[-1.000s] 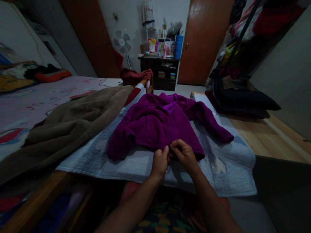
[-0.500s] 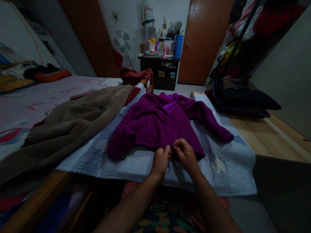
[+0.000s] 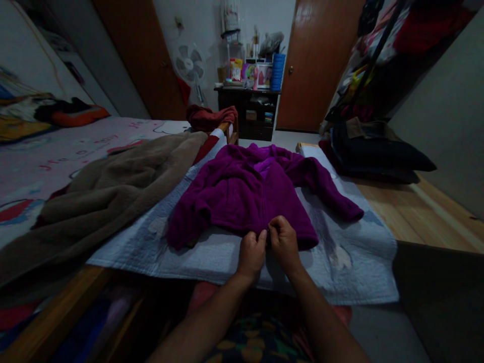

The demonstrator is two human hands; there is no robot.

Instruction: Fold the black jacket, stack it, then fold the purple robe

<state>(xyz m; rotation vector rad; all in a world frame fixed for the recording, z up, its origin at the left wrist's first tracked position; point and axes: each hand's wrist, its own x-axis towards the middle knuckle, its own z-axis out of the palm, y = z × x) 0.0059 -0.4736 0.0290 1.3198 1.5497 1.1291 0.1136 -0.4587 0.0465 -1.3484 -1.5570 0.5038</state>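
Mostly, the left side is taken up by a bed [image 3: 86, 143] with a pink printed sheet, where a heap of clothes [image 3: 64, 113] in orange, black and yellow lies at the far left. Nearer, a brown plush blanket [image 3: 128, 176] sprawls in loose folds across the bed's right edge. A white fan [image 3: 189, 63] stands on the far side, and a folded maroon cloth [image 3: 209, 118] rests at the bed's far right corner. Next comes a dark cabinet [image 3: 245, 115] by the far wall, with a blue container [image 3: 278, 72] among the items on top.

In the middle, a purple zip-up jacket [image 3: 242, 191] lies spread on a light blue quilted cloth [image 3: 351, 257], collar to the far side, one sleeve bent toward the near left and the other stretched right. At its near hem, by the bottom of the front opening, the fingers of the left hand [image 3: 252, 252] are curled in, grasping the edge. Just beside it, the right hand [image 3: 283, 242] has its thumb and fingers pinched on the same spot; the small part between them is too dark to tell.

To the right, a wooden bench [image 3: 408, 214] carries a stack of dark folded clothes [image 3: 381, 151], below hanging garments [image 3: 423, 30].
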